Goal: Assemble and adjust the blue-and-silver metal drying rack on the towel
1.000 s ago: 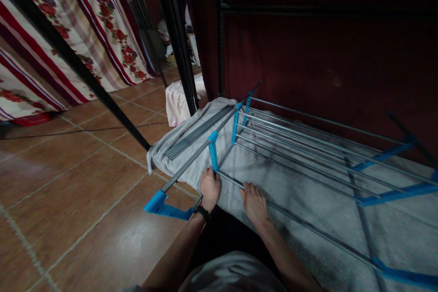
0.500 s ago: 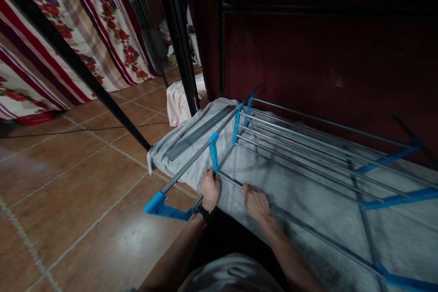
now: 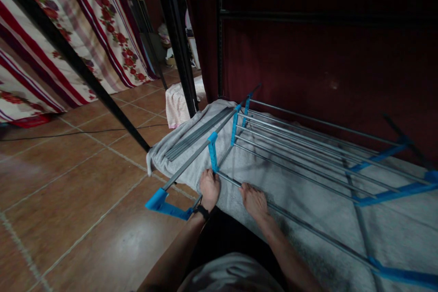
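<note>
A partly built rack of grey metal rods and blue plastic brackets lies on its side before me. My left hand (image 3: 209,188), a dark watch on its wrist, is closed at the lower end of a blue bracket (image 3: 212,153), where a long metal rod (image 3: 315,233) joins it. My right hand (image 3: 253,200) is wrapped around that same rod, a little to the right. What the left fingertips touch is partly hidden. Several parallel rods (image 3: 301,159) span the rack behind. Another blue bracket (image 3: 167,205) stands at the near left end, beside my left wrist.
Several loose grey rods (image 3: 200,132) lie bundled on the grey blanket (image 3: 273,182) under the rack. Black metal posts (image 3: 181,41) rise at the left and back. Tiled floor (image 3: 102,210) stretches left toward a floral curtain (image 3: 112,23); a dark red cloth (image 3: 308,64) hangs behind.
The rack's right end appears slightly shifted to the left, along with a small shift of the view. Both hands keep the same grip and nearly the same place.
</note>
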Action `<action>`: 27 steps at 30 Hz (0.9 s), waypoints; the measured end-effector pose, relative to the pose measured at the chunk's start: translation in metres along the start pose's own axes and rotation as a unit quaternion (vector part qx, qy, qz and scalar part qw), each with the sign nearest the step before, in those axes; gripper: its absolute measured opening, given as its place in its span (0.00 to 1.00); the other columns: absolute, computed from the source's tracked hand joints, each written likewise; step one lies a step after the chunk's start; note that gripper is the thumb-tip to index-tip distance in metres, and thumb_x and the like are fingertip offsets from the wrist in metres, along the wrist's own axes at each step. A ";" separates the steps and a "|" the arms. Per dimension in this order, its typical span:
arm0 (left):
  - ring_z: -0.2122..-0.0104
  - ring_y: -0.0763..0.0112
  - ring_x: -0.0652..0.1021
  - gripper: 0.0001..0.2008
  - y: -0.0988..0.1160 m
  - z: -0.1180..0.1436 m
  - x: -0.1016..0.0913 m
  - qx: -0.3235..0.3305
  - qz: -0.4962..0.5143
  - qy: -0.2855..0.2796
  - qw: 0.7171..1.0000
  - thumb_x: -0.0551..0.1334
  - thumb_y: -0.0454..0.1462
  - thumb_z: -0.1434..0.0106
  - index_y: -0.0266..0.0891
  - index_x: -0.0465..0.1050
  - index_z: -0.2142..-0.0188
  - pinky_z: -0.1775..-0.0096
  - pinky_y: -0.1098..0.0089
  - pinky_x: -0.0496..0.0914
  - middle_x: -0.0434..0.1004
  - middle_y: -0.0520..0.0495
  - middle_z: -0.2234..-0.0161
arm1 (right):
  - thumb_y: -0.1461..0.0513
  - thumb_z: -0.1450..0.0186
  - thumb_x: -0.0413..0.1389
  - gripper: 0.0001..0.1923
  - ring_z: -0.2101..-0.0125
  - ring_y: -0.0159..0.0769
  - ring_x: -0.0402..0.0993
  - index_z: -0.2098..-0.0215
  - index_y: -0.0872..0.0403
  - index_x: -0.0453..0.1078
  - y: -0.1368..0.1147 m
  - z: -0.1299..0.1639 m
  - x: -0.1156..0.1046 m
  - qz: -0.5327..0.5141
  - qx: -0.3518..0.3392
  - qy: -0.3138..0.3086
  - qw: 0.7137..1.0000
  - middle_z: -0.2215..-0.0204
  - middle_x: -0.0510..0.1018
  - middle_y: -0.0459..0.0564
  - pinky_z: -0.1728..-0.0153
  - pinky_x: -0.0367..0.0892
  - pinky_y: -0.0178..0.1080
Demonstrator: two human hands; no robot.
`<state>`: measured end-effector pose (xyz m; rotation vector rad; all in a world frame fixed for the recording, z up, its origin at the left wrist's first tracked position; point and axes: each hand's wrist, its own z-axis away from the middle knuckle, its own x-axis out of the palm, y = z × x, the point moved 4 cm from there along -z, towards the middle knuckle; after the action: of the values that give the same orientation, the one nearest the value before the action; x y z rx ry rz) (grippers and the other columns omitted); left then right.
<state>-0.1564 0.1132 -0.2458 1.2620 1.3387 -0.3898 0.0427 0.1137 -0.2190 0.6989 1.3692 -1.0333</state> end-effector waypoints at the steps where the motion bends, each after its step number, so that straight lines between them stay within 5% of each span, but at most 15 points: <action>1: 0.55 0.58 0.75 0.09 0.000 0.000 -0.001 0.003 0.001 -0.002 1.000 0.57 0.35 0.33 0.37 0.74 0.57 0.53 0.64 0.67 0.77 0.40 0.58 | 0.57 0.23 0.38 0.20 0.56 0.40 0.78 0.48 0.53 0.69 0.000 0.002 0.000 0.000 -0.003 0.020 1.000 0.55 0.80 0.56 0.57 0.65 0.39; 5: 0.55 0.58 0.76 0.10 0.000 0.000 -0.004 0.004 0.022 -0.019 1.000 0.56 0.35 0.32 0.37 0.74 0.54 0.53 0.64 0.68 0.77 0.41 0.59 | 0.60 0.24 0.41 0.18 0.52 0.41 0.75 0.43 0.54 0.67 0.009 0.016 0.002 0.005 -0.018 0.093 0.995 0.51 0.79 0.56 0.49 0.62 0.42; 10: 0.53 0.57 0.76 0.15 -0.004 0.003 -0.004 0.012 0.050 -0.013 0.999 0.54 0.36 0.31 0.36 0.72 0.48 0.51 0.62 0.68 0.78 0.39 0.56 | 0.61 0.24 0.44 0.15 0.57 0.43 0.75 0.51 0.53 0.71 0.029 0.036 0.006 0.047 0.004 0.147 0.988 0.56 0.80 0.55 0.50 0.62 0.46; 27: 0.54 0.54 0.76 0.17 -0.009 0.003 0.002 0.020 0.052 0.009 0.998 0.51 0.37 0.30 0.33 0.75 0.49 0.51 0.60 0.69 0.78 0.36 0.57 | 0.60 0.23 0.42 0.15 0.60 0.36 0.77 0.57 0.52 0.71 0.037 0.030 0.007 0.020 0.017 0.052 0.998 0.58 0.81 0.51 0.63 0.64 0.36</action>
<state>-0.1618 0.1088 -0.2525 1.3663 1.2802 -0.3338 0.0884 0.1015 -0.2287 0.8119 1.4236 -1.0021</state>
